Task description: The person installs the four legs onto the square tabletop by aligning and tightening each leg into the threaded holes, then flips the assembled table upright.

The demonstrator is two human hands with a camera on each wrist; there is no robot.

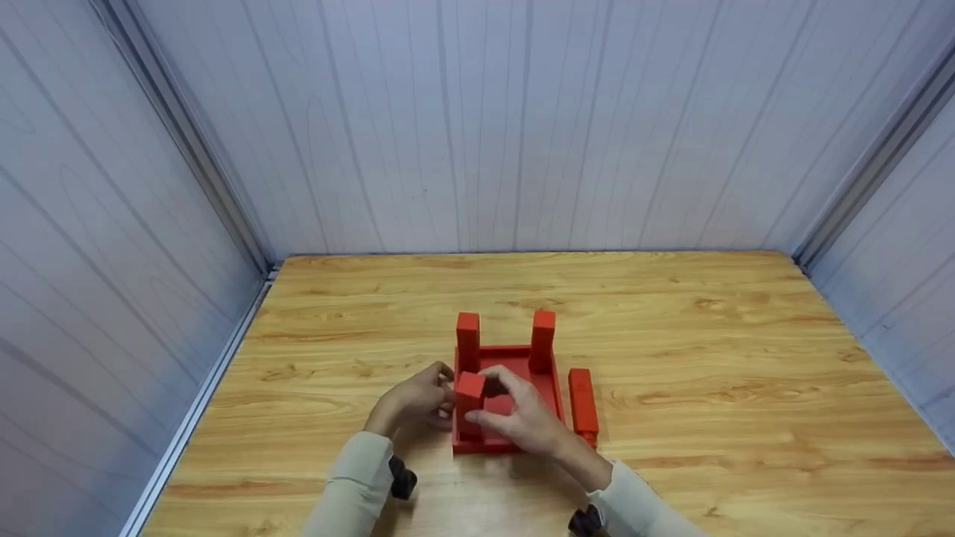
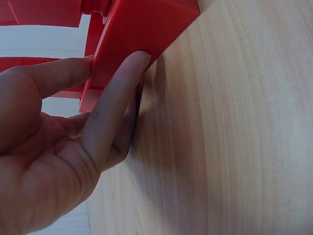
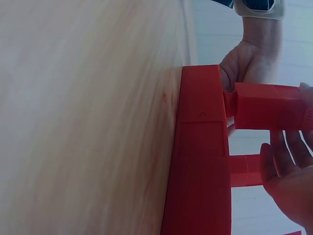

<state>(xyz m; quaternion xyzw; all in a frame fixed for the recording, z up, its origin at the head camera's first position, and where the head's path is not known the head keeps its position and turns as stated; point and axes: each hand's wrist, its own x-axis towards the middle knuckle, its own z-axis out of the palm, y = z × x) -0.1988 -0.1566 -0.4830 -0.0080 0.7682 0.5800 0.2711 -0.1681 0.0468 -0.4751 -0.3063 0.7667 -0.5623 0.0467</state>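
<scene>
A shallow red tray-like base lies on the table, with red square posts upright at both far corners. My right hand pinches a third red post between thumb and fingers over the near left corner. In the right wrist view, a narrower neck shows between that post and the base. On the left side, my left hand holds the base's outer wall. In the left wrist view, one fingertip lies against the wall and another finger meets its edge.
One more red post, with a narrower peg at its near end, lies on the wooden table just right of the base. Pale panel walls stand behind and at both sides. Black wrist devices sit at the cuffs.
</scene>
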